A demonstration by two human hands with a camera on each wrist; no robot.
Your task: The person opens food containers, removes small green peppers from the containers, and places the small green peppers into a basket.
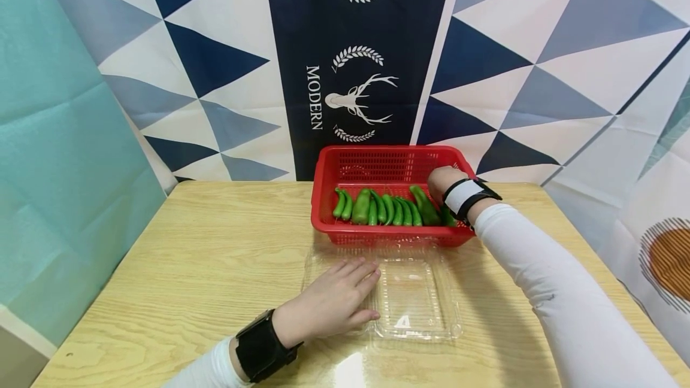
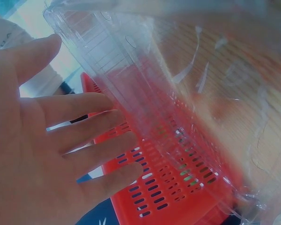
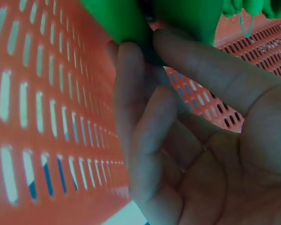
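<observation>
My right hand [image 1: 443, 179] reaches into the right end of a red plastic basket [image 1: 388, 232]. In the right wrist view its thumb and forefinger pinch the end of a green pepper [image 3: 119, 23], while the other fingers curl beneath. Several green peppers [image 1: 424, 205], long slim ones and a few broader ones, lie in a row on the basket floor. My left hand [image 1: 330, 301] rests, fingers extended, on the left half of an opened clear plastic clamshell box [image 1: 406, 292]. The left wrist view shows the transparent wall beyond those fingertips.
The basket stands at the back of the wooden table [image 1: 215, 256], close to a patterned cloth [image 1: 356, 35] hanging behind. The box lies directly in front of the basket. A teal cloth [image 1: 64, 136] hangs at the left.
</observation>
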